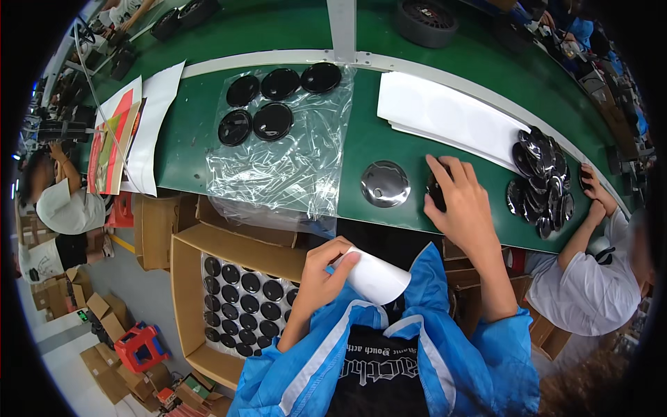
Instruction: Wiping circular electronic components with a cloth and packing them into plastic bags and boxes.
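Note:
My left hand (326,274) pinches the edge of a curled white sheet (379,276) in front of my chest, just off the table's near edge. On the green table my right hand (458,205) curls its fingers around a black disc (436,193), most of which is hidden under the hand. Just left of it lies a glossy dark round disc (385,184), flat on the table. Beyond the right hand is a stack of white sheets (445,111) with faint circular outlines. To its right, glossy black discs sit in a heap (545,184).
A clear plastic bag (278,170) with several black discs (272,121) on it covers the table's middle. Below stands an open cardboard box (187,292) holding rows of discs. Papers (142,132) lie left; a metal post (342,31) rises behind. At right, a co-worker's hand (596,186) holds something dark.

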